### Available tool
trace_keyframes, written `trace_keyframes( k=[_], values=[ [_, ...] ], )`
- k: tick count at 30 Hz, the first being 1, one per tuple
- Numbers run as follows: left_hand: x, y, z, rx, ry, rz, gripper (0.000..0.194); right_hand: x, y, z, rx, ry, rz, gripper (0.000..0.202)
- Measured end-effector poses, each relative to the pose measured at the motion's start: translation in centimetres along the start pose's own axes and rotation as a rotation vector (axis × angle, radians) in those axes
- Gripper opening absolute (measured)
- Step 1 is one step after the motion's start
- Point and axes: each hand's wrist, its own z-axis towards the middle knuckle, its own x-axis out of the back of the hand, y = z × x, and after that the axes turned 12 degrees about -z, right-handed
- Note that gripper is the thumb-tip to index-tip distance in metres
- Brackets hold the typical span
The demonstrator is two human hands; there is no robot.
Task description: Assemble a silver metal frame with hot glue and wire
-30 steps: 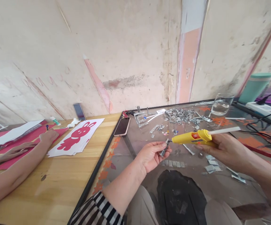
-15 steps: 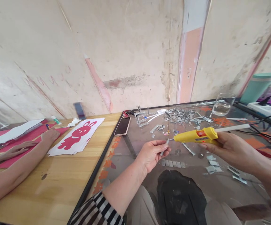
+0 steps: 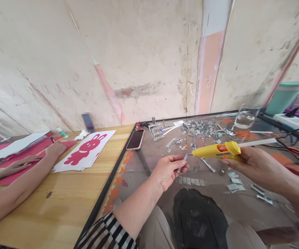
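Tabletop [image 3: 214, 185] below one glue gun [image 3: 211, 151]

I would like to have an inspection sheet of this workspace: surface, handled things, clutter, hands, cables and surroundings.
Surface: glossy brown table top, black-edged, orange patterns.
Handled things: yellow plastic glue gun with translucent white stick; small grey strip at its nozzle, contact unclear.
Clutter: pile of grey shiny pieces; pink-edged dark-screened phone; clear drinking glass.
Hands: left hand pinches the strip; right hand grips the gun.
Cables: thin black cables at right, near white power strip.
Surroundings: stained pale wall; co-worker's hands over red paper.
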Motion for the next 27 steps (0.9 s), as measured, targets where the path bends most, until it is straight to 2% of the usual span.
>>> trace_keyframes(
  k=[7, 16, 23, 27],
  values=[
    [0.1, 0.0, 0.1, -0.003, -0.009, 0.001, 0.014, 0.0, 0.1, -0.2, 0.016, 0.080, -0.065, 0.043],
    [0.3, -0.1, 0.3, -0.011, -0.010, 0.011, 0.014, -0.1, -0.2, 0.0, 0.023, 0.027, -0.021, 0.045],
    [0.3, 0.0, 0.2, -0.003, -0.016, 0.010, 0.016, -0.4, 0.8, 0.1, -0.025, 0.013, -0.027, 0.048],
    [0.5, 0.1, 0.2, 0.006, -0.024, 0.037, 0.019, -0.5, 1.3, 0.4, -0.022, 0.001, 0.070, 0.047]
  ],
)
